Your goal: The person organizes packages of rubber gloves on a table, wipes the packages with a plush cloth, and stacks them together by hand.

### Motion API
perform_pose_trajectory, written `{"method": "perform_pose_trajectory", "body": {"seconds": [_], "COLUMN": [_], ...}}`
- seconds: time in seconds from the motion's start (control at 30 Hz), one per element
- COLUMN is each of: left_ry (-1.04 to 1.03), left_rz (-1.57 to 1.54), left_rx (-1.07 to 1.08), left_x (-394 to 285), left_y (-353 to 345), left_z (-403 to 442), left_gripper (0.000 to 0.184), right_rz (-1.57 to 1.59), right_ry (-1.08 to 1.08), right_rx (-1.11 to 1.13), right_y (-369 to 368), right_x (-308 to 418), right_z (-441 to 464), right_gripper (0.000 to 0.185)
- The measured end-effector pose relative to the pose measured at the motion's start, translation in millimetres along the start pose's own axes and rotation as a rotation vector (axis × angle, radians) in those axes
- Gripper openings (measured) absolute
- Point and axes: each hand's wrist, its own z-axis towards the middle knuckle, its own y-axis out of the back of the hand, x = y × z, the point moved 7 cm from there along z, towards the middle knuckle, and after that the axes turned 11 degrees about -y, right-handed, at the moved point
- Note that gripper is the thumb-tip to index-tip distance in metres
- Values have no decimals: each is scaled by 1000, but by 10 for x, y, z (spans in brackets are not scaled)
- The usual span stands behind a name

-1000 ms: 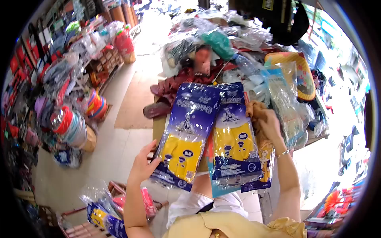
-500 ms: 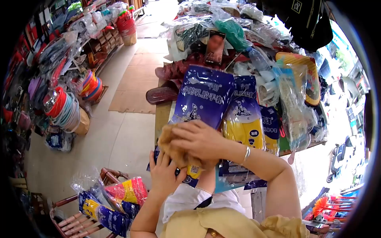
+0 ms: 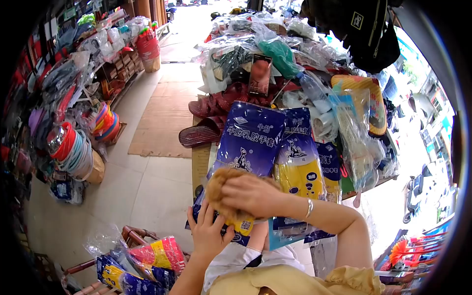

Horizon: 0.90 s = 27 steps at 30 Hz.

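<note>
A tan fluffy cloth (image 3: 220,184) is bunched under my right hand (image 3: 253,196), whose fingers are curled over it. The cloth presses on the lower part of a blue and yellow plastic package of rubber gloves (image 3: 253,135). My left hand (image 3: 209,233) lies with fingers spread on the lower left edge of that package, close to the cloth. A second glove package (image 3: 297,157) lies to the right, partly overlapped, and another blue package (image 3: 328,162) shows beyond it. The cloth and my right forearm hide part of the packages.
Dark red slippers (image 3: 201,132) and a phone (image 3: 260,74) stand beyond the packages, before heaped plastic-wrapped goods. More glove packages (image 3: 130,273) rest on a wooden chair (image 3: 78,265) at lower left. Stacked basins (image 3: 81,152) stand on the left floor. A black bag (image 3: 368,34) hangs at upper right.
My right hand and the cloth have shifted slightly across the package, the fingers now curled more tightly. My left hand stays at the package edge. The whole view has tilted up a little.
</note>
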Motion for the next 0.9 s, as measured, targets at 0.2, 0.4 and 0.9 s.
{"method": "perform_pose_trajectory", "body": {"seconds": [0.2, 0.4, 0.9], "left_ry": [-17, -29, -47], "left_rz": [-5, 19, 21], "left_rx": [-45, -70, -83], "left_x": [-48, -73, -64], "left_y": [50, 44, -14], "left_z": [-7, -14, -22], "left_gripper": [49, 48, 48], "right_rz": [-107, 147, 95], "right_ry": [-301, -484, -627], "right_rx": [-364, -258, -357], "right_y": [607, 630, 599], "right_x": [-1363, -1258, -1534], "right_z": [220, 290, 211], "right_gripper": [17, 14, 23]}}
